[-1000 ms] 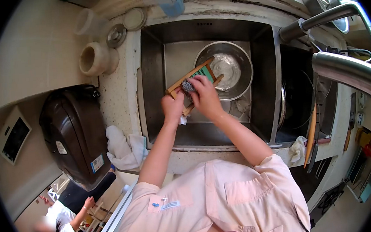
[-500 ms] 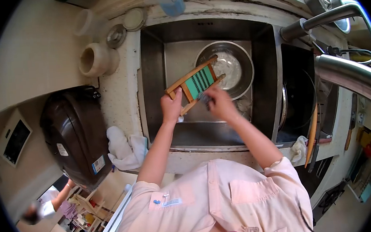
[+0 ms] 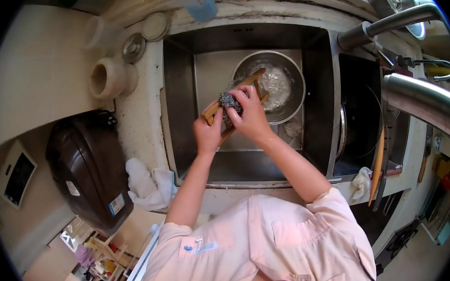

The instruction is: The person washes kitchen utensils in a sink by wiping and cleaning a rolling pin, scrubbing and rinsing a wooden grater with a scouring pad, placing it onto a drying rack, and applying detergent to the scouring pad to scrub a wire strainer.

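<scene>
My left hand (image 3: 208,135) is closed around the lower left end of a wooden-framed grater (image 3: 211,111), held tilted over the sink. My right hand (image 3: 253,118) grips a grey steel wool scrubber (image 3: 229,101) and presses it on the grater's face. The green plate of the grater is mostly hidden behind the hand and scrubber. Beneath the grater's far end sits a round metal bowl (image 3: 304,89) with water in it, inside the steel sink (image 3: 253,165).
A metal faucet (image 3: 398,21) reaches in from the right. White cloths (image 3: 149,183) lie on the left counter edge. Further left are a beige pot (image 3: 105,78) and a brown bin-like container (image 3: 87,170). A blue bottle (image 3: 199,5) stands behind the sink.
My right hand has moved up and left, bringing the steel wool onto the grater's face and covering the green plate. The person at the lower left is out of view.
</scene>
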`<control>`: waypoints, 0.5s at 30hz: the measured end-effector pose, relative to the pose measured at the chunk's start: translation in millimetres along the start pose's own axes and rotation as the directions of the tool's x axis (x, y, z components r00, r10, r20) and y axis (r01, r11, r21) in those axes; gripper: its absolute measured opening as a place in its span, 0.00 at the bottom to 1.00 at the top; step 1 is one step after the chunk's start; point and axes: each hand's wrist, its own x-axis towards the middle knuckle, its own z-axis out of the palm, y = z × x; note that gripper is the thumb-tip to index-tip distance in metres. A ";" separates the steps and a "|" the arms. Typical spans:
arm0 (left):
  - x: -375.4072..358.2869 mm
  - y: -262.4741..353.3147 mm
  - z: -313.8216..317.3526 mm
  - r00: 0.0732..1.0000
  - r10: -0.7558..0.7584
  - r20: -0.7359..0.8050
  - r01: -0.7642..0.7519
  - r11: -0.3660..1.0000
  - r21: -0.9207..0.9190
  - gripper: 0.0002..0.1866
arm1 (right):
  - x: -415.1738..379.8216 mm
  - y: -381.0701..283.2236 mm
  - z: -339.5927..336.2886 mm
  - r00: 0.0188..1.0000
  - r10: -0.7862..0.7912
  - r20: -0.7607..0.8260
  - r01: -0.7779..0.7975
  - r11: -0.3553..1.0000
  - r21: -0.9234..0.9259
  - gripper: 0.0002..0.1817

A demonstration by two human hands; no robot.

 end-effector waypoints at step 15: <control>-14.2 8.1 -9.2 0.960 0.232 0.157 -0.265 0.935 0.236 0.15 | 38.3 46.9 -17.2 0.990 0.118 0.077 -0.079 0.917 -0.391 0.15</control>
